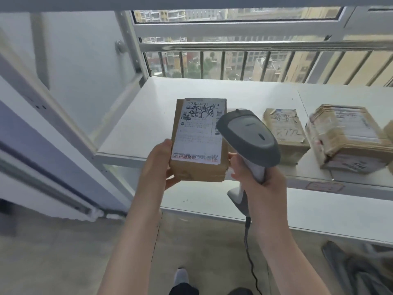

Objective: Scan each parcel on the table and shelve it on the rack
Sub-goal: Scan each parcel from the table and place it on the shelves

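My left hand (158,165) grips a brown cardboard parcel (198,143) by its lower left corner, its white shipping label facing up. The parcel is held in front of the white rack shelf (148,107). My right hand (258,177) holds a grey barcode scanner (248,135) by its handle. The scanner's head sits just right of the parcel, over the label's right edge. Two more taped brown parcels lie on the shelf to the right, one (285,130) smaller and one (348,137) bigger.
A lower white shelf (319,211) runs below the hands. The scanner's black cable (248,252) hangs toward the floor. The rack's white post (131,45) rises at the left, with a railing and window behind. A dark bag (359,271) lies at bottom right.
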